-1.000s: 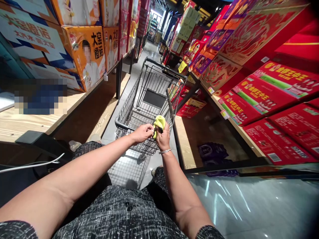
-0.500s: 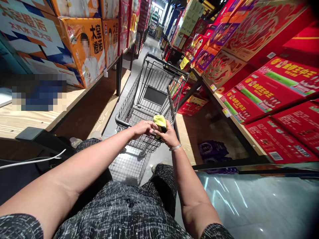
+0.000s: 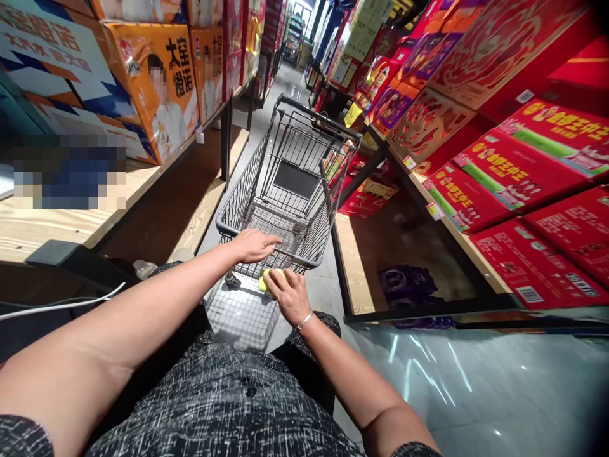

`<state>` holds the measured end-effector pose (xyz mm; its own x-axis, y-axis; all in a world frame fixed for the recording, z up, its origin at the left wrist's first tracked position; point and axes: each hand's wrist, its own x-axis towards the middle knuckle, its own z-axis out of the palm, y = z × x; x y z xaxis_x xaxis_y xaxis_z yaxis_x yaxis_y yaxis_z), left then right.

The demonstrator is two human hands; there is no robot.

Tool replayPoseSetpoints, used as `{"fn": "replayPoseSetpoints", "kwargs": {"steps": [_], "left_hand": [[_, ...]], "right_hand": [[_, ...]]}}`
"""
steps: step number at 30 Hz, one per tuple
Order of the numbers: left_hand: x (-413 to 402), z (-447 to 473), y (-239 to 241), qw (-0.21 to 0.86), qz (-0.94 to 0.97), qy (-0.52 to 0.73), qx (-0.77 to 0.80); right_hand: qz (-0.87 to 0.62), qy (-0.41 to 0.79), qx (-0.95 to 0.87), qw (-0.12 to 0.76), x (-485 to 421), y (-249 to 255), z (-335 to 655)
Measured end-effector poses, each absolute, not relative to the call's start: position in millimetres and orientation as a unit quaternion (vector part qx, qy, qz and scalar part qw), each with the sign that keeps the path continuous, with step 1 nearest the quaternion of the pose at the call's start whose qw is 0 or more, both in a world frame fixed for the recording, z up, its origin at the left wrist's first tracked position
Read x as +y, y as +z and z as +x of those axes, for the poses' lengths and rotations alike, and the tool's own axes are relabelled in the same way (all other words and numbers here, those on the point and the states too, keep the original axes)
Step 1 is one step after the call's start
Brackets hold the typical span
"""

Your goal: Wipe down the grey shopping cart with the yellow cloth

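Observation:
My left hand (image 3: 257,245) lies on or just above the near rim of a black wire shopping cart (image 3: 297,179), fingers stretched out and nothing held. Lower and to the right, my right hand (image 3: 290,295) is closed over a yellow cloth (image 3: 267,281), which shows at the fingertips. That hand is just below the cart's near rim, in front of the basket. Most of the cloth is hidden under the fingers. A thin bracelet circles my right wrist.
Wooden shelves with orange cartons (image 3: 155,95) line the left side. Red gift boxes (image 3: 490,171) are stacked on the right shelf, with purple packs (image 3: 406,282) lower down. A white cable (image 3: 61,308) hangs at left. The tiled aisle (image 3: 288,79) runs ahead.
My hands have come apart. The right hand moved down and left with the yellow cloth, turning palm down. The left hand shifted slightly left, onto or over the cart's rim.

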<state>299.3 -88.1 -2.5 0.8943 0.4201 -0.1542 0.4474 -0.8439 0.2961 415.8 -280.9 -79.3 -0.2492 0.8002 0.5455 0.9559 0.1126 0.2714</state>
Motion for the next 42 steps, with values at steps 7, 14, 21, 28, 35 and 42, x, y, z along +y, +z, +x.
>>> {"fn": "replayPoseSetpoints", "kwargs": {"steps": [7, 14, 21, 28, 35, 42], "left_hand": [[-77.7, 287.9, -5.7, 0.160, 0.967, -0.013, 0.196], [-63.8, 272.6, -8.6, 0.168, 0.950, 0.010, 0.265], [-69.0, 273.7, -5.7, 0.221, 0.949, 0.110, 0.194], [-114.6, 288.9, -10.4, 0.248, 0.941, 0.095, 0.210], [-112.5, 273.7, -25.7, 0.241, 0.952, 0.113, 0.152], [-107.3, 265.6, -30.3, 0.208, 0.957, 0.120, 0.164]], "right_hand": [[-0.652, -0.264, -0.696, 0.141, -268.4, -45.5, 438.4], [-0.580, -0.309, -0.738, 0.155, -301.4, -106.7, 463.2], [-0.641, -0.259, -0.685, 0.230, -275.4, -119.9, 429.8], [-0.627, -0.099, -0.757, 0.153, -266.2, -195.4, 405.5], [-0.614, -0.086, -0.741, 0.257, -282.1, -151.9, 405.5], [-0.561, -0.123, -0.724, 0.382, -269.1, -56.3, 434.0]]}}
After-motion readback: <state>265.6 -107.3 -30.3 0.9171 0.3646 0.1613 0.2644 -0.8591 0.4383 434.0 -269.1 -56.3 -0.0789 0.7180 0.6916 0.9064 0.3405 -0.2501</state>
